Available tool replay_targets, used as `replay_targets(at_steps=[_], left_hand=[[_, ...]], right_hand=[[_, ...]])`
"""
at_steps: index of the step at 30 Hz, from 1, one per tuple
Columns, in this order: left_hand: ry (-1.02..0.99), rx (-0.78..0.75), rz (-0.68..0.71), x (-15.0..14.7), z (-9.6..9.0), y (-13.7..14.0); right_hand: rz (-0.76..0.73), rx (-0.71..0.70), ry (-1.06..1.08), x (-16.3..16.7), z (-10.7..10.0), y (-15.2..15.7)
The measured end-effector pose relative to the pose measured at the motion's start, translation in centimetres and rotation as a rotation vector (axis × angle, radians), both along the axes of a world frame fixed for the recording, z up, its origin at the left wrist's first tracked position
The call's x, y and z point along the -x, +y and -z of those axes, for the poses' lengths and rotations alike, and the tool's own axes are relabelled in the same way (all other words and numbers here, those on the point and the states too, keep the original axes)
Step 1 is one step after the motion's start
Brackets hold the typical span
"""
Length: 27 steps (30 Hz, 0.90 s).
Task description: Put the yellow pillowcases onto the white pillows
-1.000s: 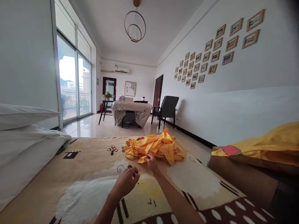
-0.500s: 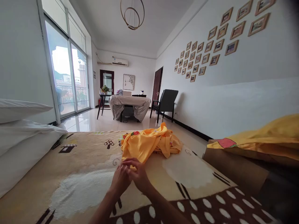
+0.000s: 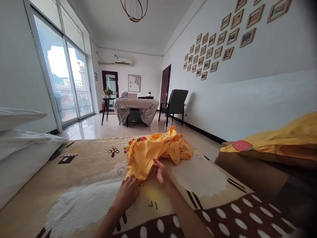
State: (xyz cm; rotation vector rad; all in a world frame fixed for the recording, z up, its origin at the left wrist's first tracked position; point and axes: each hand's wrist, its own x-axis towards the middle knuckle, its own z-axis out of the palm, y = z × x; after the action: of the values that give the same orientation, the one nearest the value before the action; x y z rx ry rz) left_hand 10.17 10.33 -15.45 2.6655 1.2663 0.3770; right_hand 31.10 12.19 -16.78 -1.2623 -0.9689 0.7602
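Note:
A crumpled yellow cloth point(image 3: 146, 152) with a small red print lies in a heap on the patterned blanket point(image 3: 94, 172). Its near-left corner is held under the closed fingers of my left hand point(image 3: 129, 191). My right hand point(image 3: 162, 173) is at the right edge of the same cloth, a little farther forward, its fingers partly stretched out and the fingertips touching the fabric. The two hands are apart, with the cloth's near edge running between them.
White pillows point(image 3: 27, 145) are stacked at the left. At the right, another yellow cloth point(image 3: 279, 142) with a red patch lies over a brown box-like surface point(image 3: 252, 168). Beyond the blanket's far edge stand a covered table point(image 3: 136, 103) and a dark armchair point(image 3: 177, 102).
My right hand has moved away from my left hand, forward and right to the cloth's edge. My left hand stays near the corner. The camera view has shifted slightly.

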Motion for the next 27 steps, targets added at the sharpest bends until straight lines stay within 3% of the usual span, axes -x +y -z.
replay_targets(at_steps=[7,13,18,20,23,25,27], left_hand=[[-0.154,0.039,-0.06,-0.5,0.5,0.0],[-0.501,-0.26,-0.032,-1.3,0.7,0.5],[-0.71,-0.465,-0.071,0.5,-1.0,1.3],[-0.8,-0.43,-0.077,1.8,-2.0,1.5],[-0.962,-0.293,-0.216,3.5,-3.9,1.2],[-1.113,-0.204,-0.301,4.1,-5.3,0.8],[-1.311,-0.166,-0.34,4.7,-6.8,0.3]], right_hand=[[-0.145,-0.129,0.166,1.8,-2.9,-1.2],[-0.329,-0.251,0.144,5.3,-5.4,-3.6],[-0.676,-0.296,-0.159,8.4,-8.4,-7.2],[-0.79,-0.316,-0.212,8.9,-9.4,-8.2],[-0.849,-0.295,-0.252,8.4,-9.6,-8.0],[-0.784,-0.234,-0.309,7.4,-8.5,-6.8],[-0.623,-0.161,-0.281,5.9,-6.7,-5.2]])
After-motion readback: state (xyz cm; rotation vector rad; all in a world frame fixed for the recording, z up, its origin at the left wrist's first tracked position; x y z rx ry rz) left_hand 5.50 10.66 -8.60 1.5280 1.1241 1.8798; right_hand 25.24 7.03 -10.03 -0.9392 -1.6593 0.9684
